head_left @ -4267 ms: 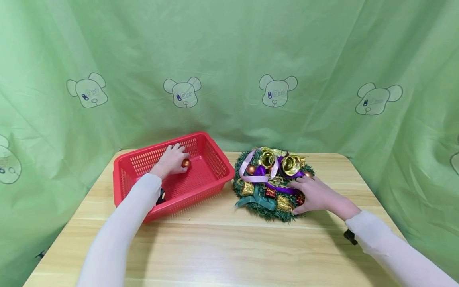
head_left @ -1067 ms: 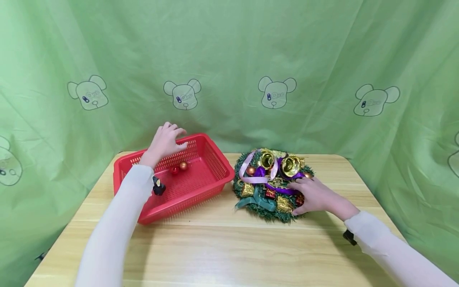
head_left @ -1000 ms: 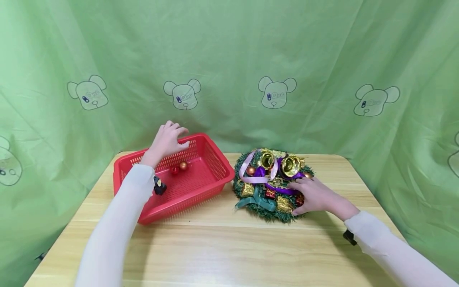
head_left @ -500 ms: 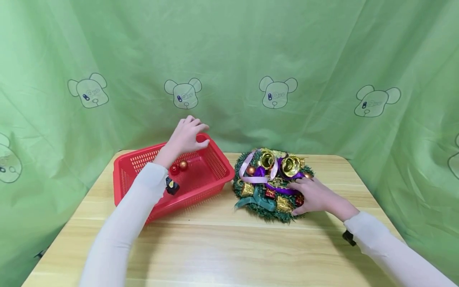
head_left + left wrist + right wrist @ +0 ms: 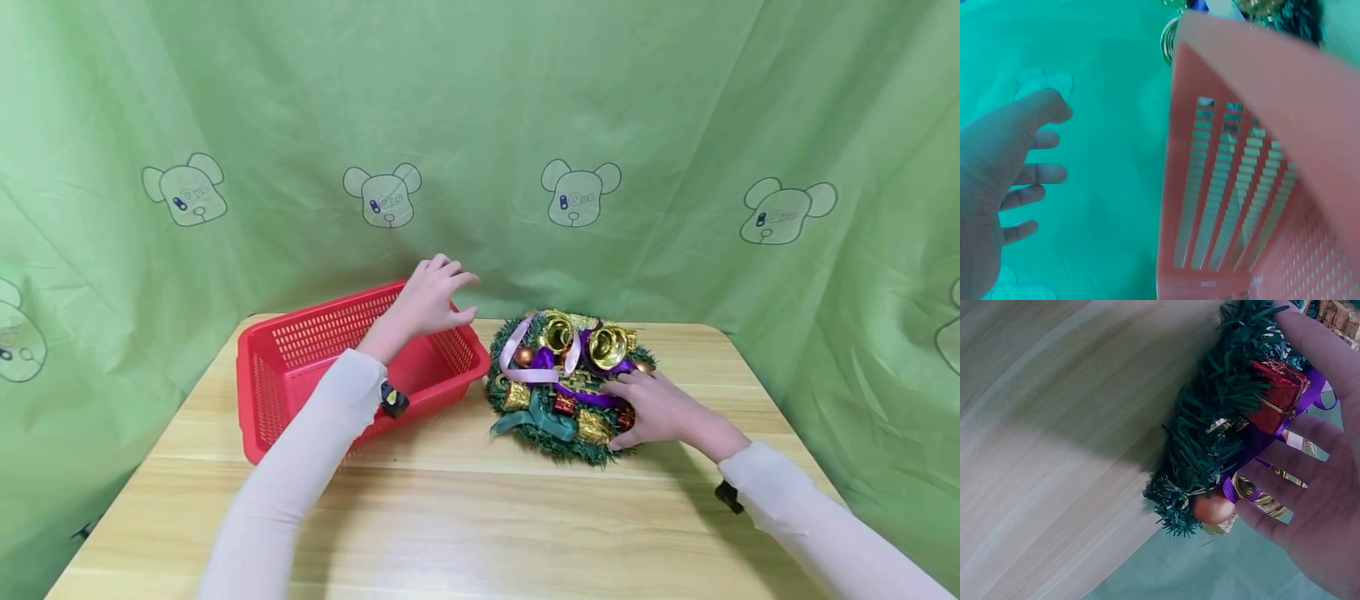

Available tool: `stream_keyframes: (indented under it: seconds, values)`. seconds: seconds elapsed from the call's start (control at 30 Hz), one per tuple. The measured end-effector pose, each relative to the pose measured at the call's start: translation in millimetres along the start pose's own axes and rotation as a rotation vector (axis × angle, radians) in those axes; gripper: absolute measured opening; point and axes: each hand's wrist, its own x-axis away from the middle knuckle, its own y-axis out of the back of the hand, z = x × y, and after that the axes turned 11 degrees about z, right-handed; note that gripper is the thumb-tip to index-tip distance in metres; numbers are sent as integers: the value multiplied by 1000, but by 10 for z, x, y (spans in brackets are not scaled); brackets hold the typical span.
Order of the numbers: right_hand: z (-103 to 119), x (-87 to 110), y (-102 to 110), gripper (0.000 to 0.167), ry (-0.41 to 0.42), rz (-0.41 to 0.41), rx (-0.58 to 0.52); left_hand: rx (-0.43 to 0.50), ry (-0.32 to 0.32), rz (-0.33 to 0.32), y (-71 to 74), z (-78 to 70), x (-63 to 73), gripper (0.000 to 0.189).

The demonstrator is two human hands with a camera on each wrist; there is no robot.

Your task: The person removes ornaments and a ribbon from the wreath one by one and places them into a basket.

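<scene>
My left hand (image 5: 429, 302) is above the right end of the red plastic basket (image 5: 324, 318), thumb and fingers apart with nothing between them. In the left wrist view, the same bare hand (image 5: 991, 181) hangs beside the basket's slotted end wall (image 5: 1175, 187). On the table's right lies a green tinsel Christmas wreath (image 5: 551, 446) with gold bells (image 5: 609, 345), ribbons and small wrapped gifts. My right hand (image 5: 660, 406) rests on its right edge, fingers spread. In the right wrist view, the fingers (image 5: 1285, 459) lie around a small red gift (image 5: 1277, 394). My left arm hides part of the basket's inside.
Both the basket and the wreath lie on a light wooden table (image 5: 480, 525), with a narrow gap between them. A green curtain (image 5: 480, 100) printed with bear heads hangs behind the table and along both sides. A black wrist camera (image 5: 393, 400) sits under the left wrist.
Earlier my left hand held a copper ball inside the basket, then released it beside a red one. Since then it has moved right over the basket; both balls are now hidden. The right hand stays put.
</scene>
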Motion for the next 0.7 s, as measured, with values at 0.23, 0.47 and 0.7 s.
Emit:
stream_keyframes:
  seconds: [0.23,0.47,0.7]
  values:
    - [12,-1,26,93,0,5,7,-11,-32,21,-92,-219,-171,47]
    - [30,-7,63,94,-6,25,0,-7,-45,91,-236,-455,-322,46]
    - [3,-12,17,92,-5,27,2,1,-42,156,-390,-641,-411,40]
